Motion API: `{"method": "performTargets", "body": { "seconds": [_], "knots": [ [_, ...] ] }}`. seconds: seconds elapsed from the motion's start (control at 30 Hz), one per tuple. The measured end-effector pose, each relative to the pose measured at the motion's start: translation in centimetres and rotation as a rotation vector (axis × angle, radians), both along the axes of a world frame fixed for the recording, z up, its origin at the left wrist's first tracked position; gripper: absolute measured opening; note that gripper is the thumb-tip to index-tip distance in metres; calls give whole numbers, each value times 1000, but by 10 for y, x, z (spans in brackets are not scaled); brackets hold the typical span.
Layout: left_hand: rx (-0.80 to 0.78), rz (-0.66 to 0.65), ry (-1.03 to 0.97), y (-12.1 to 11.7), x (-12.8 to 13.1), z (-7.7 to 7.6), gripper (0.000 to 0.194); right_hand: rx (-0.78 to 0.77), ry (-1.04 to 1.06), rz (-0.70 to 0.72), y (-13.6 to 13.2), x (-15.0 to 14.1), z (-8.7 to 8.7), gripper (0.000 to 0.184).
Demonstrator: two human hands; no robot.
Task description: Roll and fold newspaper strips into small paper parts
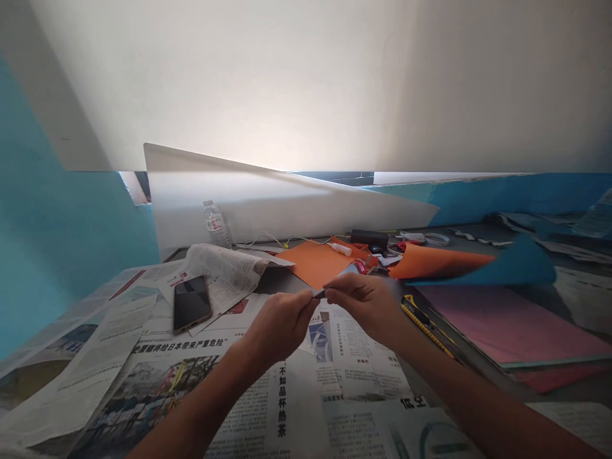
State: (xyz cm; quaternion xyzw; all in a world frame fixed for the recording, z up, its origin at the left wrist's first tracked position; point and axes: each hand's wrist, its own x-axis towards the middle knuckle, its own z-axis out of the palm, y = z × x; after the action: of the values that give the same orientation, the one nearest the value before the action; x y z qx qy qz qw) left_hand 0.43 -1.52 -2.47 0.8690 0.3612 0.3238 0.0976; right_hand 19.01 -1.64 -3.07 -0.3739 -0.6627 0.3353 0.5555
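My left hand [282, 322] and my right hand [366, 299] meet above the newspaper, both pinched on a small grey-blue piece of paper [321, 292] held between their fingertips. Its far corner rises towards the orange sheet [318, 261] lying just behind. The fingers of both hands are pressed together on the piece. Most of the piece is hidden by my fingers.
Newspapers [201, 382] cover the table. A black phone [191, 301] lies left, a water bottle [217, 224] behind it. A yellow utility knife [423, 322] and pink sheets [507, 325] lie right, rolled orange and blue paper [478, 264] beyond. A glue tube [340, 248], a black box [369, 239].
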Motion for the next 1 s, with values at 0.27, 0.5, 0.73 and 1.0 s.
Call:
{"method": "performTargets", "body": {
  "seconds": [0.27, 0.5, 0.73, 1.0],
  "knots": [
    [-140, 70, -351, 19, -12, 3, 16, 183, -29, -111, 15, 19, 2, 6],
    [31, 141, -490, 20, -12, 2, 11, 221, -21, -114, 20, 23, -2, 7],
    [-6, 161, -547, 20, -12, 3, 10, 275, -77, -113, 19, 23, -5, 7],
    [45, 139, -483, 16, -16, 11, 8, 294, -128, -92, 17, 22, -4, 8]
  ]
}}
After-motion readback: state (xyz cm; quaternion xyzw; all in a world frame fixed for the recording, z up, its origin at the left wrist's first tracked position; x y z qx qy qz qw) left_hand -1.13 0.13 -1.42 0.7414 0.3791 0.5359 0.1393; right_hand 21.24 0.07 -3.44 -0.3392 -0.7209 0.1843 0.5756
